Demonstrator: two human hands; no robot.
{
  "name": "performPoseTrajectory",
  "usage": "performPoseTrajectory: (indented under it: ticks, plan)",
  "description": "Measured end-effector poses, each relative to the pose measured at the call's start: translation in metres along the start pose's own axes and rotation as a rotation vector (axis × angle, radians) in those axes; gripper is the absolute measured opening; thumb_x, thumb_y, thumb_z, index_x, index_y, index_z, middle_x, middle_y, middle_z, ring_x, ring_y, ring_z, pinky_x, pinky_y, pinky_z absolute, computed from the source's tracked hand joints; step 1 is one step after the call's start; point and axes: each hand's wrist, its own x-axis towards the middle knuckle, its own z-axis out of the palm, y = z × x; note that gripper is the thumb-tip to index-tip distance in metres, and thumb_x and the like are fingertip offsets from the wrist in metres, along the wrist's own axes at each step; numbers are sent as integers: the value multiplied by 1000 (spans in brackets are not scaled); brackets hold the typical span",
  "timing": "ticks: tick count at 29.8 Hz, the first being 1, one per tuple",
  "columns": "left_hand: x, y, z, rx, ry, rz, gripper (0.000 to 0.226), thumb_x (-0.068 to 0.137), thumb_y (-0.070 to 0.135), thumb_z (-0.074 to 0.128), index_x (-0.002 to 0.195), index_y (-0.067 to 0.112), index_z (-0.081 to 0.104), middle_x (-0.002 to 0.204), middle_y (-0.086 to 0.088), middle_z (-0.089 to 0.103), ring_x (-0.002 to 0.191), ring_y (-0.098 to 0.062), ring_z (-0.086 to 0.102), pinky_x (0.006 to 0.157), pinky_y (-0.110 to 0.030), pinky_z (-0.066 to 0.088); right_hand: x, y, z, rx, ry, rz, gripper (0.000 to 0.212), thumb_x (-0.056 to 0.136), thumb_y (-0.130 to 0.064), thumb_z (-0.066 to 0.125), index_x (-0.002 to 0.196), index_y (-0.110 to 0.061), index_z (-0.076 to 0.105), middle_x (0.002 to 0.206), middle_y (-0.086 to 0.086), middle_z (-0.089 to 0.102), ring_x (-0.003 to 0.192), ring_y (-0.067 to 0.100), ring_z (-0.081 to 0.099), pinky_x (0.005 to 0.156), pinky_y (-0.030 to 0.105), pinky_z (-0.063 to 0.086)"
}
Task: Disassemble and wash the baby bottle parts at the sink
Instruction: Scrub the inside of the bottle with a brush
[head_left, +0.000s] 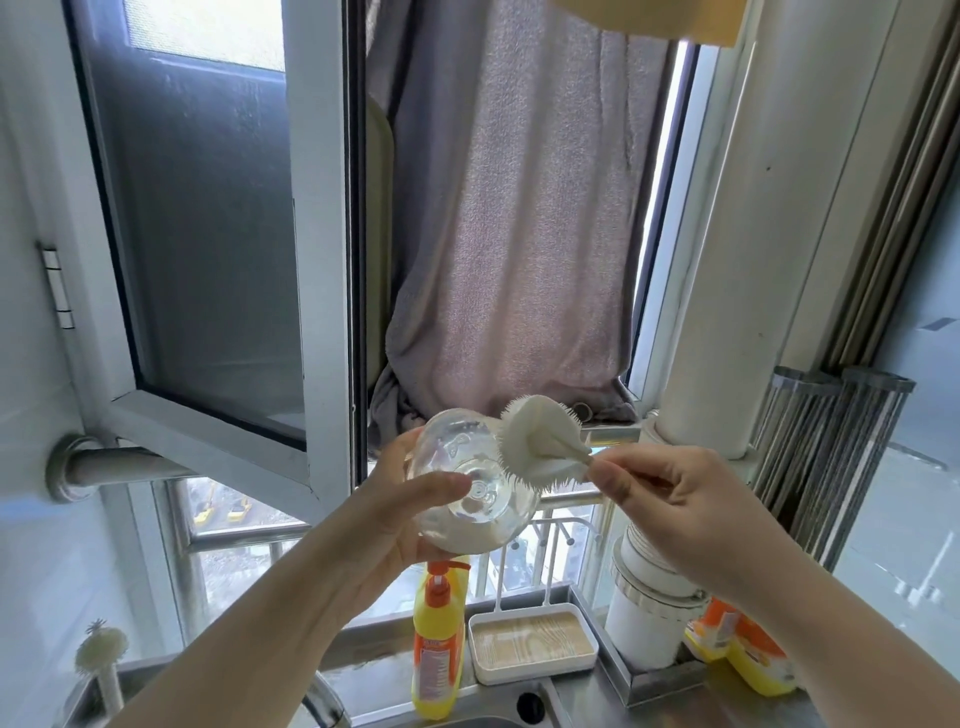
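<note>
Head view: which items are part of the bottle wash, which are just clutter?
In the job:
- clear bottle, held up by the left hand
- white bristle brush, its handle pinched by the right hand, head against the bottle's outside

Lying about:
- yellow detergent bottle by the sink
- white tray
- second brush standing at left
- grey towel at the window

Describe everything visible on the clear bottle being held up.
The clear plastic baby bottle body looks wide and rounded, with no nipple or collar visible. It is held up in front of the window, tipped so its round base faces the camera. The left hand grips it, thumb across the base. The white bristled silicone brush head, held by the right hand, lies against its upper right side.
</note>
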Motion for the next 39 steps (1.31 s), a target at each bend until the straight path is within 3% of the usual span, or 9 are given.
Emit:
performPoseTrajectory:
  ticks: [7, 11, 14, 18, 24, 28, 32, 35, 39]
  plan:
    - [-1, 2, 2, 252, 186, -3, 76, 48, 43, 75, 118, 24, 53, 99, -4, 71, 85, -22, 71, 87, -45, 55, 0, 5, 7, -367, 28, -101, 43, 88, -65, 34, 85, -38, 67, 56, -14, 54, 53, 5, 52, 45, 15, 36]
    - [-2, 1, -1, 297, 291, -21, 81, 48, 48, 73, 123, 26, 50, 103, -4, 68, 87, -23, 70, 83, -39, 56, -6, 14, -1, -598, -28, -102, 55, 84, -71, 21, 81, -37, 64, 53, -19, 47, 48, -4, 46, 43, 18, 42]
    - [0, 1, 6, 342, 300, -28, 77, 51, 45, 69, 123, 27, 48, 104, -2, 65, 89, -19, 68, 78, -31, 55, 11, 6, -1, -534, 85, -130, 49, 88, -63, 28, 85, -35, 68, 47, -24, 37, 41, -6, 38, 41, 10, 25]
    - [-3, 4, 13, 374, 309, -42, 81, 46, 48, 76, 120, 30, 49, 104, -2, 65, 90, -17, 67, 78, -31, 56, 19, 3, 6, -477, 2, -150, 53, 84, -67, 27, 90, -34, 68, 50, -23, 44, 51, -4, 47, 48, 16, 34]
    - [-4, 3, 17, 381, 317, -65, 39, 77, 23, 73, 109, 28, 53, 95, 0, 66, 70, -6, 69, 58, -17, 51, 23, 2, 12, -416, -7, -151, 51, 84, -66, 31, 94, -33, 68, 53, -25, 48, 53, -3, 49, 47, 22, 40]
    - [-6, 4, 9, 362, 307, -125, 54, 74, 34, 73, 122, 20, 53, 99, -2, 71, 78, -18, 72, 84, -33, 54, 13, 16, 5, -421, 35, -101, 48, 85, -67, 35, 92, -33, 69, 52, -22, 49, 57, 0, 52, 48, 21, 38]
    - [-8, 3, 11, 309, 275, -156, 81, 47, 46, 73, 120, 16, 55, 106, -8, 69, 77, -25, 73, 94, -43, 50, -3, 14, 20, -430, -67, -140, 48, 85, -66, 31, 91, -35, 66, 58, -17, 54, 55, 1, 50, 49, 22, 41]
    - [-7, 2, 13, 252, 258, -174, 68, 66, 42, 74, 125, 17, 52, 128, -10, 57, 79, -28, 72, 99, -45, 45, -1, 21, 13, -434, 7, -118, 45, 86, -65, 32, 90, -35, 66, 57, -18, 53, 56, -1, 51, 50, 27, 46]
    - [-5, -1, 17, 282, 264, -188, 58, 66, 46, 70, 115, 14, 60, 120, -10, 61, 76, -27, 72, 94, -44, 50, -3, 17, 17, -441, -114, -123, 50, 85, -67, 29, 92, -35, 67, 61, -17, 56, 60, 3, 54, 53, 21, 46]
